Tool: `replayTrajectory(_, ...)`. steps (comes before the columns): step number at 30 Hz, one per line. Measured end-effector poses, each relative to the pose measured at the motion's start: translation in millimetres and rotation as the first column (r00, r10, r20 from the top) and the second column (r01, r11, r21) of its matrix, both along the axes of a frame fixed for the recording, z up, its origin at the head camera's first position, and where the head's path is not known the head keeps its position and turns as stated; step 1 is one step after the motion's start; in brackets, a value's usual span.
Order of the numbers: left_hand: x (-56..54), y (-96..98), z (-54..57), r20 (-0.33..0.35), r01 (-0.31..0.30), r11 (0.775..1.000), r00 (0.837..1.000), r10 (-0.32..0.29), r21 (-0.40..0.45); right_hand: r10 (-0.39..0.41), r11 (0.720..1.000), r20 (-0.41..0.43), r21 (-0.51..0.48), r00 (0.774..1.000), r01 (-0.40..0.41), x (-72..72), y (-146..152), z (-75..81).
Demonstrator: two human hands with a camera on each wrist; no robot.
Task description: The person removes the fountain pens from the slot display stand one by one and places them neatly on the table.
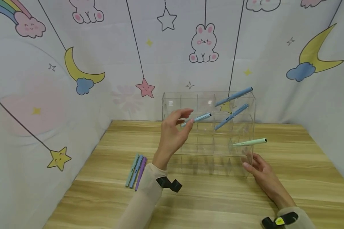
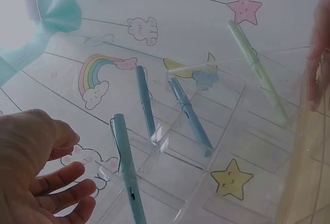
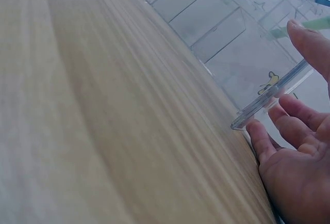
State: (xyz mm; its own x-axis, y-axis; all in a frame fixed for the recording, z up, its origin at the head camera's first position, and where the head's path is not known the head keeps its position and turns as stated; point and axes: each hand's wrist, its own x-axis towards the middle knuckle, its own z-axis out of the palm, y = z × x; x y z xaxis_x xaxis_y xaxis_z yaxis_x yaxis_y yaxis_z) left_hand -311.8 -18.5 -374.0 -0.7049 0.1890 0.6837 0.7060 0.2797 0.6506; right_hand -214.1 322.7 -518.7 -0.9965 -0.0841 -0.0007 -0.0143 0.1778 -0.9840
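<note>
A clear compartmented pen rack (image 1: pixel 200 155) stands upright on the table. My left hand (image 1: pixel 173 130) is in front of its left half, fingers loosely bent and parted. Beside those fingers, a light blue pen (image 1: pixel 203 117) leans in a compartment; the left wrist view shows a gap between hand and pen (image 2: pixel 126 167). To its right, two darker blue pens, an upper one (image 1: pixel 237 95) and a lower one (image 1: pixel 231 117), rest slanted in the rack. A pale green pen (image 1: pixel 250 142) sits lower right. My right hand (image 1: pixel 268 181) holds the rack's lower right side wall (image 3: pixel 270 96), thumb and fingers on opposite sides.
Left of the rack, a green pen (image 1: pixel 132 170), a blue pen (image 1: pixel 136 171) and a purple pen (image 1: pixel 140 174) lie side by side on the wooden table (image 1: pixel 97 197). A patterned cloth (image 1: pixel 117 57) hangs behind and at the sides.
</note>
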Motion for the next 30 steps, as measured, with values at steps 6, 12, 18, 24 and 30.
replayTrajectory(6, -4.5, 11.8, 3.0, 0.003, 0.021, 1.000, 1.000, -0.021, -0.018, -0.019, 0.998, 0.011, 0.059, 1.000, 0.018, 0.9, -0.4, 0.0)
replayTrajectory(12, -10.8, 19.9, 5.3, -0.005, 0.055, 0.998, 0.998, -0.055, -0.020, -0.022, 0.997, 0.017, 0.073, 1.000, 0.021, 0.5, 1.0, 1.9)
replayTrajectory(18, -14.5, 23.1, 4.8, 0.001, 0.068, 0.997, 0.998, -0.068, -0.021, -0.015, 0.998, 0.021, 0.063, 1.000, 0.014, 0.9, 0.8, 1.0)
replayTrajectory(24, -18.4, 27.8, 4.6, 0.011, 0.063, 0.997, 0.998, -0.063, -0.040, -0.025, 0.997, 0.024, 0.078, 0.999, 0.023, 0.6, 1.4, 0.4)
replayTrajectory(30, -20.0, 30.9, 4.1, 0.037, 0.062, 0.996, 0.997, -0.060, -0.062, -0.031, 0.996, 0.039, 0.086, 0.999, 0.028, 0.0, 1.1, 2.1)
